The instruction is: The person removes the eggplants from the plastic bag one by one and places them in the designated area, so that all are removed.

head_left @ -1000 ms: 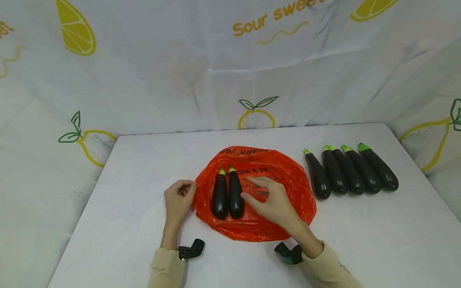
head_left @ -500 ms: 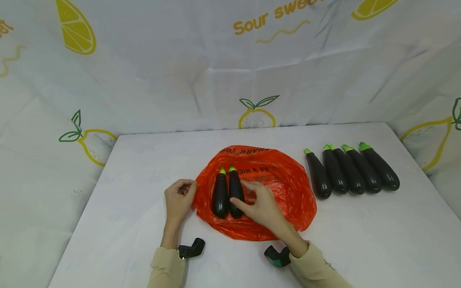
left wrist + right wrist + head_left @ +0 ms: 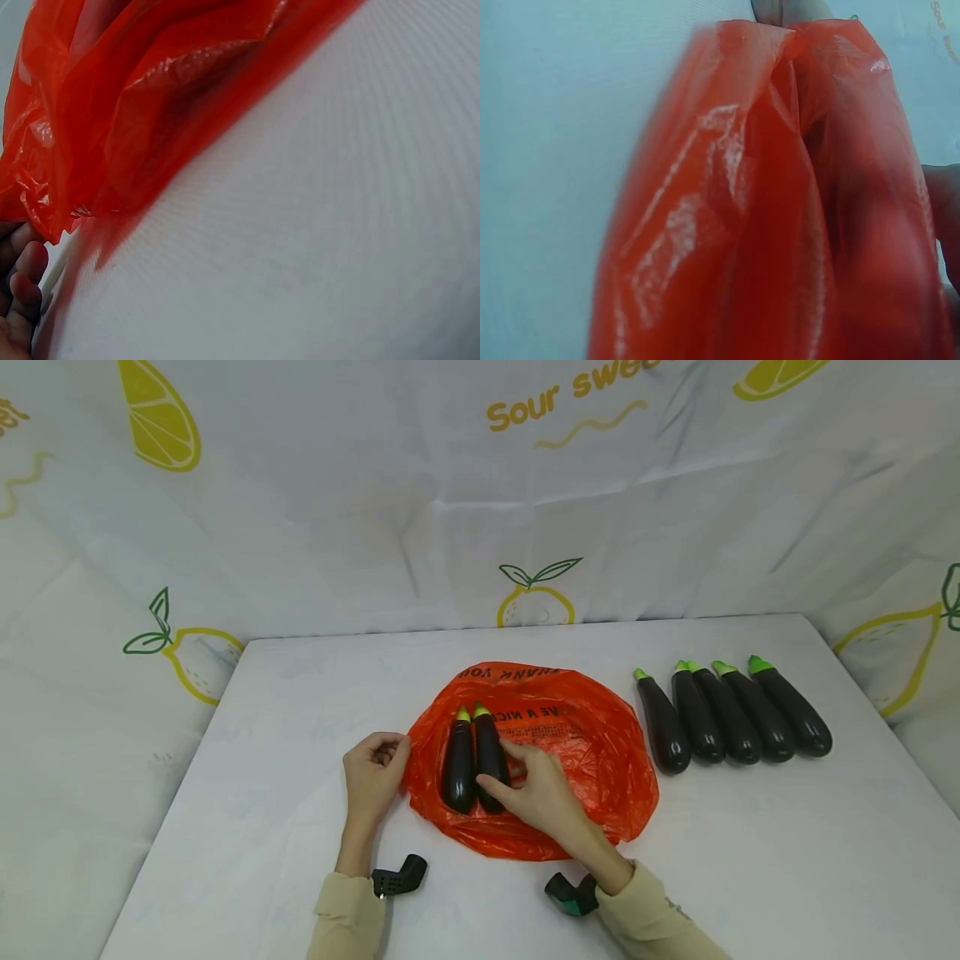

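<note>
A red plastic bag (image 3: pixel 592 760) lies spread open on the white table, with dark print on its inside. Two dark eggplants with green caps rest side by side in it, a left eggplant (image 3: pixel 458 768) and a right eggplant (image 3: pixel 488 747). My left hand (image 3: pixel 373 781) pinches the bag's left rim; the left wrist view shows curled fingertips (image 3: pixel 28 262) at the red plastic. My right hand (image 3: pixel 543 793) holds the right eggplant, thumb across its lower part and fingers along its right side. In the right wrist view, red plastic hides most of that hold.
To the right of the bag, several more eggplants (image 3: pixel 738 718) lie in a slanted row. A white cloth (image 3: pixel 337 527) with lemon prints hangs behind the table (image 3: pixel 300 693). Black wrist cameras (image 3: pixel 400 875) sit on both forearms.
My right hand has moved left onto the right eggplant and taken hold of it. That eggplant's capped end has shifted slightly left. My left hand stays at the bag's rim.
</note>
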A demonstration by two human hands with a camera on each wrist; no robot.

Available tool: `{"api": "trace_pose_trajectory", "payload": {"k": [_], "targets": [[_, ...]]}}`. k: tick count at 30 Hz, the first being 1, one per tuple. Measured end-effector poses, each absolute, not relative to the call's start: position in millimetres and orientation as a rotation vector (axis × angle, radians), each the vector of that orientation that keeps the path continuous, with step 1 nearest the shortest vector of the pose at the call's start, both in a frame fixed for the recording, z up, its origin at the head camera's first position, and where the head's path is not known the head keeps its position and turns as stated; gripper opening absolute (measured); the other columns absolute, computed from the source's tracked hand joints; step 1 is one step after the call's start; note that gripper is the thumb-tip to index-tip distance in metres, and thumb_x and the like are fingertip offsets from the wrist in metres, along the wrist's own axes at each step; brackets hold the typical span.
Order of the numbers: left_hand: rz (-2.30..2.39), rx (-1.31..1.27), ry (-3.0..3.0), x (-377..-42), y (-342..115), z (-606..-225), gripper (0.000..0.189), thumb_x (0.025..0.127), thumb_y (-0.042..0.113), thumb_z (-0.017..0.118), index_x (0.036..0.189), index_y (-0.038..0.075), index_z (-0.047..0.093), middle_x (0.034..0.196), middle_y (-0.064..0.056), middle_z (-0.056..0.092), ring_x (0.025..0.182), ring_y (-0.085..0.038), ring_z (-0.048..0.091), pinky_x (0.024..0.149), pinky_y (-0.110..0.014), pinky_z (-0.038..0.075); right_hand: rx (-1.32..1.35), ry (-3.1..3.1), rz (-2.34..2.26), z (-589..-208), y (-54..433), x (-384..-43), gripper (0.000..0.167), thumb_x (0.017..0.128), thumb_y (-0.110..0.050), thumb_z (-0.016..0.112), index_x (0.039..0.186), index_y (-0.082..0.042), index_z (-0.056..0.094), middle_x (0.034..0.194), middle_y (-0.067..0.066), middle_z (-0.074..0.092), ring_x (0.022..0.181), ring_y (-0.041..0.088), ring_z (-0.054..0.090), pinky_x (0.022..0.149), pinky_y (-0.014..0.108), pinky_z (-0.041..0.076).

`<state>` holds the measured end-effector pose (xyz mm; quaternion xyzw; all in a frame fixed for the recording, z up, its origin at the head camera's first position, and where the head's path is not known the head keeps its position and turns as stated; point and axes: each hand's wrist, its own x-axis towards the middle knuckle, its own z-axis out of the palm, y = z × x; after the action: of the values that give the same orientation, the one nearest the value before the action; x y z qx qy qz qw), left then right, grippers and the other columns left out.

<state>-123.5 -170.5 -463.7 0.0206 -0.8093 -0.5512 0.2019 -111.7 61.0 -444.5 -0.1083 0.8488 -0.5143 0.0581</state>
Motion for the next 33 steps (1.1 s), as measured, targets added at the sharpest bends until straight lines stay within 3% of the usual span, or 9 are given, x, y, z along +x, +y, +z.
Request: {"api": "trace_pose_trajectory", "payload": {"k": [12, 23, 33], "targets": [[-1.55, 0.055, -2.256, -122.8, -170.4, -463.9, 0.007, 0.089, -0.005, 0.07, 0.084, -0.008, 0.072, 0.069, -0.02, 0.063, 0.06, -0.004, 0.048, 0.057, -0.012, 0.041, -0.308, 2.554, -1.604, -446.0, 64.4, -112.4, 0.054, 0.086, -0.01, 0.078, 0.135, 0.005, 0.062, 0.117, 0.023, 0.073, 0.081, 0.019, 0.072, 0.063, 0.024, 0.06], [-1.527, 0.084, -2.271, -128.6, -174.4, -476.3, 0.007, 0.089, -0.004, 0.07, 0.085, -0.008, 0.073, 0.07, -0.021, 0.063, 0.06, -0.005, 0.048, 0.057, -0.013, 0.041, -0.219, 2.562, -1.554, -435.5, 76.4, -107.3, 0.056, 0.086, -0.013, 0.079, 0.137, 0.001, 0.062, 0.123, 0.023, 0.071, 0.082, 0.019, 0.072, 0.066, 0.026, 0.061], [-1.538, 0.042, -2.247, -134.6, -183.4, -497.7, 0.007, 0.091, 0.005, 0.073, 0.084, 0.003, 0.076, 0.07, -0.012, 0.065, 0.061, -0.006, 0.051, 0.057, -0.012, 0.042, -0.215, 2.571, -1.504, -424.6, 84.4, -101.4, 0.057, 0.086, -0.016, 0.079, 0.138, 0.0, 0.062, 0.126, 0.02, 0.07, 0.083, 0.018, 0.071, 0.066, 0.025, 0.06]]}}
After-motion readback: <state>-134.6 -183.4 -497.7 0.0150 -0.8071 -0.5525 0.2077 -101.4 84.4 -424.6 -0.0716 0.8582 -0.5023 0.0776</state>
